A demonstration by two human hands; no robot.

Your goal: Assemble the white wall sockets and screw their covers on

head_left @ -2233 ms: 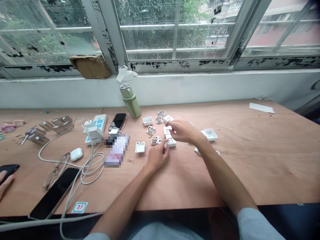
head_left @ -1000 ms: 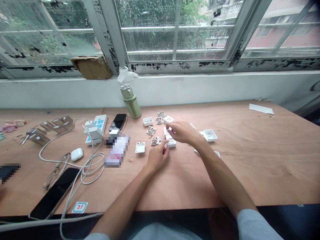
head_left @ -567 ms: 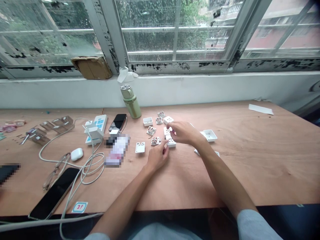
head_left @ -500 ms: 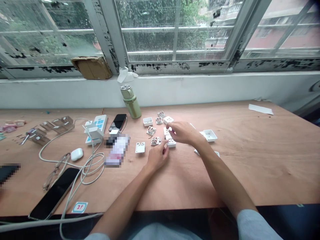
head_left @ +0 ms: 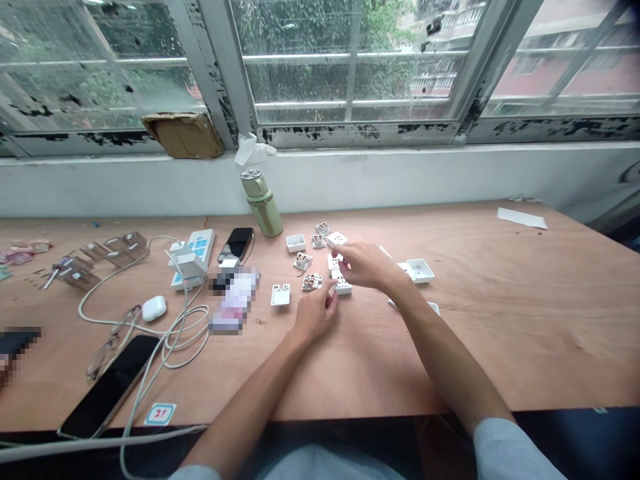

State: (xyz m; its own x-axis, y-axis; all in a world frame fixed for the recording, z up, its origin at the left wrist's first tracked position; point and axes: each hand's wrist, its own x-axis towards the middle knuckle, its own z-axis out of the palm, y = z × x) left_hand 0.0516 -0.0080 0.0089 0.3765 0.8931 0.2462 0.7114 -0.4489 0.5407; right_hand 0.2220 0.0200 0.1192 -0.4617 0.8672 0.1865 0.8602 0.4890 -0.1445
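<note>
My left hand (head_left: pixel 316 312) rests on the table, its fingertips against the left edge of a white wall socket (head_left: pixel 343 287) that lies face up. Over that socket hovers my right hand (head_left: pixel 369 265), fingers pinched together; whatever is in the pinch is hidden by the fingers. Just behind it lies another white socket piece (head_left: pixel 333 263), partly covered by the right hand. Left of the socket sits an opened socket insert (head_left: pixel 312 282) with copper-coloured metal parts, and a white cover (head_left: pixel 281 295) lies farther left.
More inserts (head_left: pixel 303 261) and a white box (head_left: pixel 295 243) lie behind the hands. White housings (head_left: pixel 421 270) are at the right. A green thermos (head_left: pixel 263 207) stands near the wall. Tangled white cables (head_left: pixel 183 320), a power strip (head_left: pixel 199 257) and a phone (head_left: pixel 110 387) occupy the left.
Hardly anything differs. Both hands keep their places at the socket, and the parts around them lie as before.
</note>
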